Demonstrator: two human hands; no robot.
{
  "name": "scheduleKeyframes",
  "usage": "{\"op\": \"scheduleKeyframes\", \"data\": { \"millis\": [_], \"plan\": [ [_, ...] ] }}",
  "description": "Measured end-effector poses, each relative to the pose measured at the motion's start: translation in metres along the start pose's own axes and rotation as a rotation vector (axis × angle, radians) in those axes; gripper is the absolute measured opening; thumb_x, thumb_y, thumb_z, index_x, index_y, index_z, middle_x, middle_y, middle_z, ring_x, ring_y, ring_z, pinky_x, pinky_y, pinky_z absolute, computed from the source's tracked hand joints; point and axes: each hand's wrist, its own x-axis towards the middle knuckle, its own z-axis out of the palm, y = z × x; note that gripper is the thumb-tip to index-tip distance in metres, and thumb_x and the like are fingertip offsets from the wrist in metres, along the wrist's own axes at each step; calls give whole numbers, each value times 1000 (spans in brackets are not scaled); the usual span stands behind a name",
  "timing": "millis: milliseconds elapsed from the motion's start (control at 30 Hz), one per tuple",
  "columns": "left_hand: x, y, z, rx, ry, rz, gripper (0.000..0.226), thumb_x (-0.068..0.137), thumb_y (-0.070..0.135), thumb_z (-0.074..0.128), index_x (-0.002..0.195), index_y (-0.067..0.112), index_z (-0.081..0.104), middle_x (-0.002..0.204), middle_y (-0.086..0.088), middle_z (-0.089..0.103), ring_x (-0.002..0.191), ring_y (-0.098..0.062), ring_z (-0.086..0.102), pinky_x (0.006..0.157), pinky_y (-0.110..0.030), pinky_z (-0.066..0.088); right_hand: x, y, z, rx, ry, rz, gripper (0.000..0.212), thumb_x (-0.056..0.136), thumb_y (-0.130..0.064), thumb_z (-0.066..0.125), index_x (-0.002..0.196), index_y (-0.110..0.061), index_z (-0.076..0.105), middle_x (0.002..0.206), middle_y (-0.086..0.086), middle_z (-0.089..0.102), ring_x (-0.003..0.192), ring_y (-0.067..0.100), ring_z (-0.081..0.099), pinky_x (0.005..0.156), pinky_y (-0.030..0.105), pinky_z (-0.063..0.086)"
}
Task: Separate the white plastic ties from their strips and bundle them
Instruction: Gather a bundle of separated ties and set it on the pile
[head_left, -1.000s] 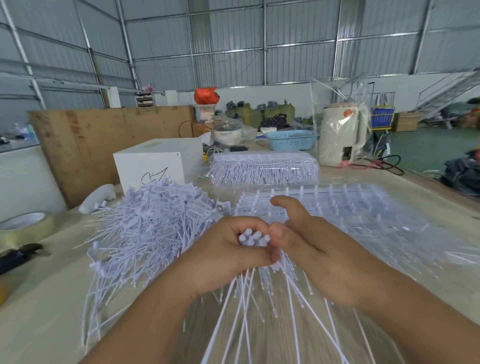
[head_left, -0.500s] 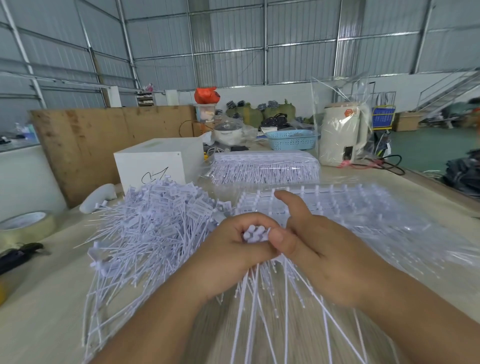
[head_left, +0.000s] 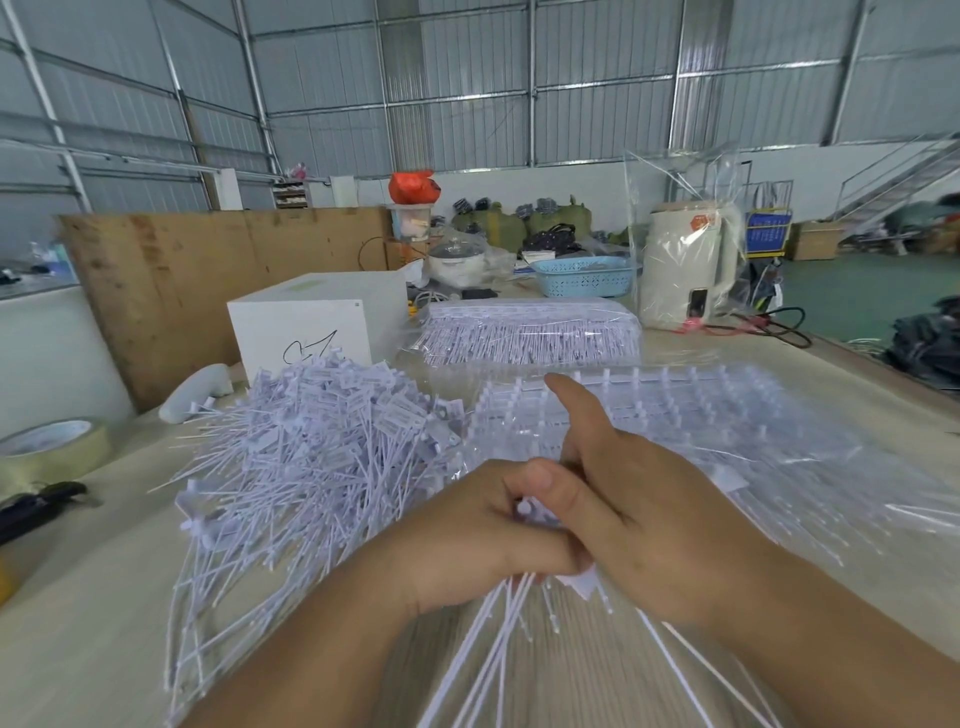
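My left hand grips a bunch of white plastic ties by their heads, the thin tails fanning down toward me. My right hand lies against the same bunch from the right, its thumb curled onto the tie heads and its index finger stretched forward. A big loose pile of separated white ties lies to the left of my hands. Ties still on their strips, under clear plastic, spread out to the right and behind my hands.
A wrapped pack of ties sits further back, beside a white box. A tape roll and a black tool lie at the left edge. A kettle in a clear bag and a blue basket stand behind.
My right hand has slid forward and over the tie heads, now covering most of them. Both hands have dropped slightly lower with the bunch.
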Motion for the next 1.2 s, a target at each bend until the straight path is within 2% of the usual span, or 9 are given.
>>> {"op": "scheduleKeyframes", "data": {
  "millis": [233,367,500,633,867,1000,1067,1167,1200],
  "plan": [
    [2,-7,1,-87,22,-23,7,64,25,68,71,23,69,69,0,58,60,-7,52,52,-19,42,4,3,4,246,118,30,92,75,-84,11,150,-33,20,79,-9,62,80,0,61,78,29,49],
    [1,-8,-8,-75,115,10,9,68,21,73,75,26,71,68,12,60,60,-4,53,51,-18,43,5,12,-6,341,36,40,44,93,-63,31,95,-30,60,67,-9,60,62,4,56,65,31,47],
    [-4,-8,-22,-43,191,19,6,65,28,73,70,28,69,70,9,59,62,-8,51,51,-22,42,5,20,-14,321,-109,68,24,98,-37,48,83,-24,62,55,-13,49,47,3,41,49,16,33],
    [-3,-10,-21,-33,227,35,9,65,31,72,72,26,70,70,3,56,62,-13,48,52,-25,41,6,24,-15,343,-160,61,9,94,-30,60,85,-29,62,62,-14,55,51,2,45,52,14,36],
    [0,-8,-16,-61,375,118,5,68,21,71,68,25,68,66,7,55,58,-8,49,50,-21,42,12,17,-4,232,88,66,14,93,-28,60,79,-25,56,60,-10,52,53,4,46,54,24,34],
    [0,-9,-26,-130,632,132,15,73,13,72,66,25,66,61,14,55,54,-2,52,51,-25,44,15,21,-9,504,471,153,29,97,-24,55,71,-11,51,50,-15,45,45,2,39,46,12,31],
    [-4,-10,-37,-191,713,114,10,70,16,70,66,23,65,60,11,55,51,-5,52,52,-27,42,13,26,-19,481,542,122,27,95,-25,57,73,-11,52,47,-12,39,44,4,34,44,13,30],
    [-6,-11,-40,-144,578,102,7,70,16,68,66,22,66,59,9,56,51,-6,53,53,-24,42,9,24,-17,415,309,96,5,93,-30,61,96,-29,57,55,-22,52,43,1,45,45,10,35],
    [-6,-11,-37,-129,500,116,9,70,14,69,66,22,67,60,9,57,51,-4,53,52,-21,44,9,21,-12,382,202,82,21,91,-34,62,110,-35,53,65,-26,57,50,0,52,50,9,38]
  ]
}}
